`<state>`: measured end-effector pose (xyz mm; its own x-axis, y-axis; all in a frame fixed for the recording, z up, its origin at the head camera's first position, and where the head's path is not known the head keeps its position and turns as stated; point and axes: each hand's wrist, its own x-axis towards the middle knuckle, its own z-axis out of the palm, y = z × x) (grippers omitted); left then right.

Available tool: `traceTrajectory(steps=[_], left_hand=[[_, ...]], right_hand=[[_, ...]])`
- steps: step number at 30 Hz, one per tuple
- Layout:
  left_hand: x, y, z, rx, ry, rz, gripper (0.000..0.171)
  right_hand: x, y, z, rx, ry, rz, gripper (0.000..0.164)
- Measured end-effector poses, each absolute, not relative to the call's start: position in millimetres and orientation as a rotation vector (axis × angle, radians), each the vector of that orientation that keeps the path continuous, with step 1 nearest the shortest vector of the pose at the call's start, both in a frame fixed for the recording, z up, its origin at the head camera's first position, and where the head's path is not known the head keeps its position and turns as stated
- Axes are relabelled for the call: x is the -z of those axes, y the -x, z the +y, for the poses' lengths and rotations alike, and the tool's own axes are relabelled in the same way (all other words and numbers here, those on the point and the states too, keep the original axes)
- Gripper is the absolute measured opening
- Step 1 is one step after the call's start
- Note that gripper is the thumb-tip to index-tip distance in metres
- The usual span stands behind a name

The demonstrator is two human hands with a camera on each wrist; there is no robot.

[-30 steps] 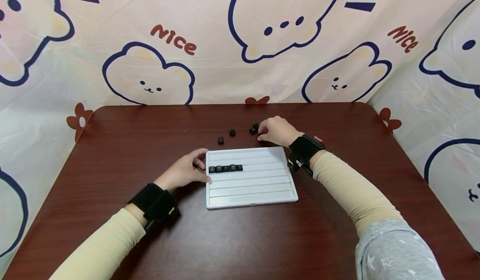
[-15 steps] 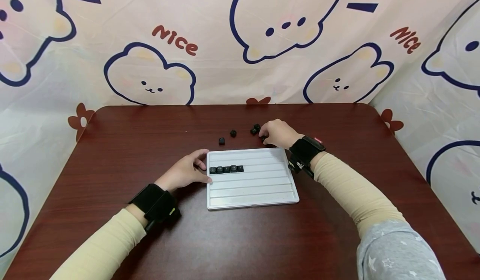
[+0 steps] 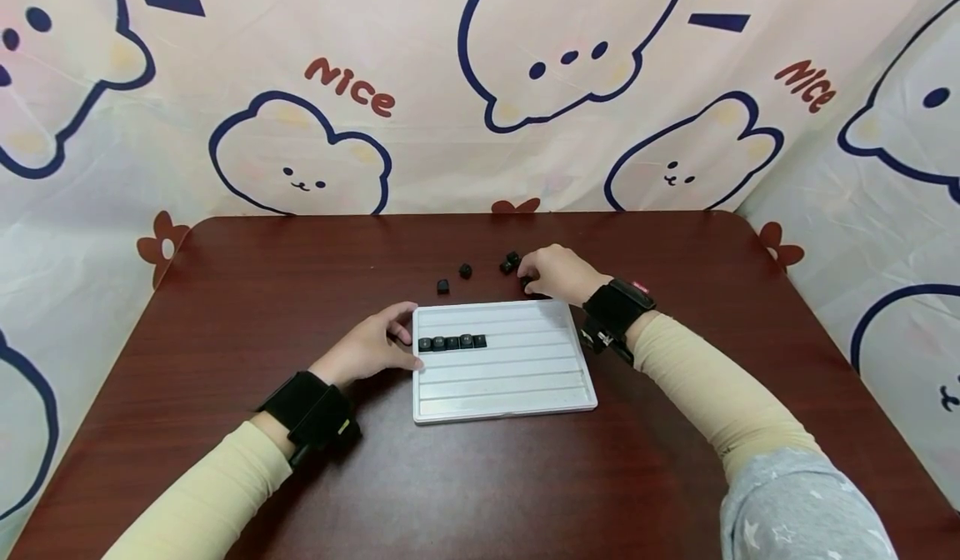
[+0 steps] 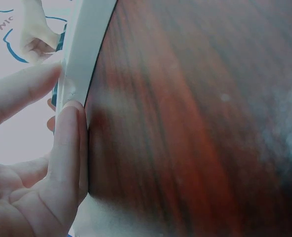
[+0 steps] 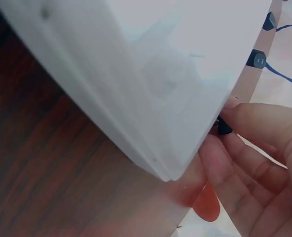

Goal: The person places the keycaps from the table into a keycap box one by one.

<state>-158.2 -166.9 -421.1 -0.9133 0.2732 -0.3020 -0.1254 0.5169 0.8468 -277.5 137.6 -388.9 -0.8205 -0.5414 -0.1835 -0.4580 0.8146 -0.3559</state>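
A white ridged tray lies on the brown table, with a short row of black keycaps along one groove at its left side. My left hand holds the tray by its left edge; in the left wrist view the thumb lies along the rim. Behind the tray's far right corner, my right hand pinches a single black keycap between thumb and fingertips. It is partly hidden by the fingers and sits close to the table. Two keycaps lie together just left of that hand.
Two separate loose keycaps, one nearer the tray and one farther back, lie beyond the tray's far edge. The table reaches a patterned cloth backdrop at the back.
My right hand has taken hold of a keycap beside the loose pair, and its fingers have closed in. My left hand and the tray have stayed in place.
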Motion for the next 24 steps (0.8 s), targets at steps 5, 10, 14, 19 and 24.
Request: traceTrajectory(steps=[5, 10, 14, 19, 24], left_hand=[[421, 158, -167, -1.366, -0.118, 2.359, 0.088], [421, 157, -166, -1.367, -0.116, 2.361, 0.087], [422, 158, -166, -1.363, -0.114, 2.358, 0.088], [423, 157, -166, -1.367, -0.127, 2.358, 0.088], [421, 157, -166, -1.371, -0.131, 2.357, 0.088]], right_hand=[[387, 274, 139, 0.464, 0.811, 2.704, 0.026], [384, 269, 140, 0.467, 0.851, 2.716, 0.028], [380, 263, 140, 0.481, 0.864, 2.715, 0.028], [378, 256, 140, 0.492, 0.890, 2.706, 0.028], [375, 250, 140, 0.452, 0.948, 2.715, 0.027]])
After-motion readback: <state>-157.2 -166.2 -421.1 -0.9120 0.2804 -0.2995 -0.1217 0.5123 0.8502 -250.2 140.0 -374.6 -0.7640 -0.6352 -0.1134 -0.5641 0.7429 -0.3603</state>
